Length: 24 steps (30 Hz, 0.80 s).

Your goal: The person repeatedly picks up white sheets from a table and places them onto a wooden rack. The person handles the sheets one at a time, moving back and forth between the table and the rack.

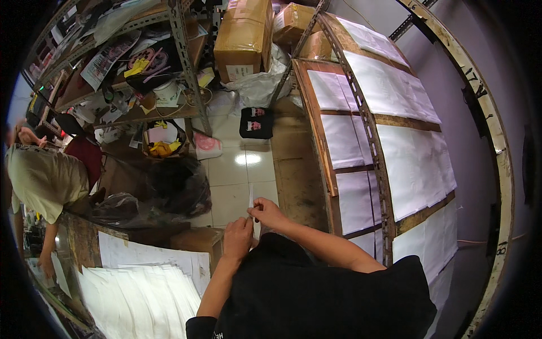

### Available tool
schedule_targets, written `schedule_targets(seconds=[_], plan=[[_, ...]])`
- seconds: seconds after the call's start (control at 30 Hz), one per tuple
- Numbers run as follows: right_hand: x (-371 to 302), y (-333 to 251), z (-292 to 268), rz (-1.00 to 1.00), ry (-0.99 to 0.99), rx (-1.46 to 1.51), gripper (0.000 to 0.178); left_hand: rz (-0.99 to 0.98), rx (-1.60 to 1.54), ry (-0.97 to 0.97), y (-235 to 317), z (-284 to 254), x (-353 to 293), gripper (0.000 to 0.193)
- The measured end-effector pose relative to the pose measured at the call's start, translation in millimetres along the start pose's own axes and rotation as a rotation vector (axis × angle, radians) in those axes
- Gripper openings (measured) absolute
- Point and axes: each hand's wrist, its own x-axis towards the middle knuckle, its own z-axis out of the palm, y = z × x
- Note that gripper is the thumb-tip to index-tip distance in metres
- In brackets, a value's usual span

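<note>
In front of my body, both hands are close together on a thin white sheet (251,194), seen almost edge-on, so it looks like a narrow strip. My right hand (267,214) pinches it between thumb and fingers, slightly farther out. My left hand (237,235) is closed at its nearer part, with the fingertips by the right thumb. How far the sheet reaches below the hands is hidden. Fanned white sheets (141,296) are spread in a stack on the table at my lower left.
A slanted rack (370,121) with white sheets on boards stands at my right. Cluttered shelves (164,28) and cardboard boxes (243,37) are farther off. Folded black cloth (257,127) lies on the tiled floor (231,175). A co-worker in a light shirt (48,178) is at far left.
</note>
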Motion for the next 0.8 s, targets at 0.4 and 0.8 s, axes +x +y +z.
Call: schedule_targets(seconds=[0.4,0.8], plan=[[52,13,-210,-0.145,0.694,0.046,0.029,-0.294,-0.196,0.183,-13,-46,-34,0.031],[62,94,-338,0.096,1.271,0.597,0.022,-0.524,0.032,0.33,-55,-63,-113,0.029]])
